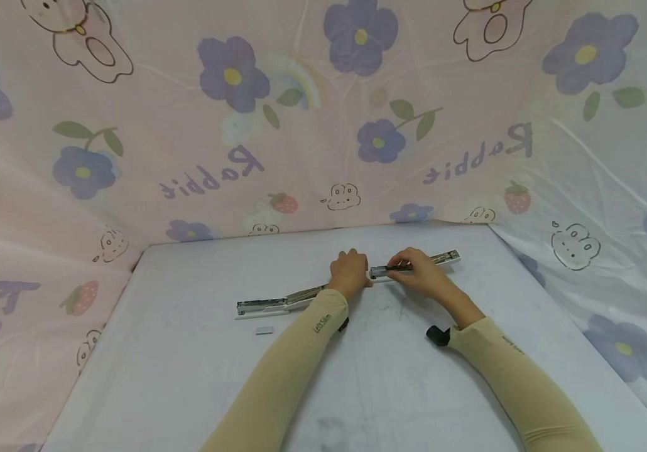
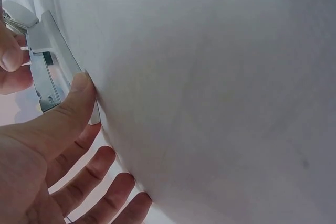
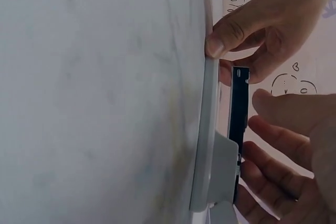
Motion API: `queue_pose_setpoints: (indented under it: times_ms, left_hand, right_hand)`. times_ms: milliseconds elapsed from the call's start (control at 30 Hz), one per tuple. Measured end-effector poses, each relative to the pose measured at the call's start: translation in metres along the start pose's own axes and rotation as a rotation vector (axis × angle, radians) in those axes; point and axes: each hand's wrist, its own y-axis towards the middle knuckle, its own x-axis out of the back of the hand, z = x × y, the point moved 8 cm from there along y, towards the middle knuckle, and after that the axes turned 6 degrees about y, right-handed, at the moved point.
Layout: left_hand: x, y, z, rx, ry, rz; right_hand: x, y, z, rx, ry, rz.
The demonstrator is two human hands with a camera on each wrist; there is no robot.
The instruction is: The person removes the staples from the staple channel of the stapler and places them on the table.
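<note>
An opened white stapler (image 1: 446, 257), its metal magazine exposed, lies at the far side of the table between the hands. My left hand (image 1: 349, 274) pinches the end of its white base (image 2: 65, 51) between thumb and index finger, the other fingers spread below. Over the metal magazine (image 3: 239, 106) is my right hand (image 1: 422, 273), thumb and curled fingers about the rail, fingertips right at its side. A second opened stapler (image 1: 261, 306) lies to the left, partly hidden behind the left forearm.
A small grey strip of staples (image 1: 264, 330) lies in front of the left stapler. The white table (image 1: 380, 389) meets a hanging flower-print cloth (image 1: 301, 138) at its back. Black wrist cameras (image 1: 438, 335) sit under both sleeves.
</note>
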Motion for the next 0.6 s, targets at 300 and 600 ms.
queue_pose_setpoints:
  times_ms: [300, 600]
  left_hand:
    - [0.0000, -0.0012, -0.0007, 0.006, 0.003, 0.009]
    - [-0.0016, 0.0009, -0.0013, 0.015, 0.014, 0.020]
  right_hand:
    - [-0.0057, -0.0012, 0.0000, -0.035, -0.059, -0.016]
    - [-0.0072, -0.0023, 0.0039, -0.064, -0.077, -0.031]
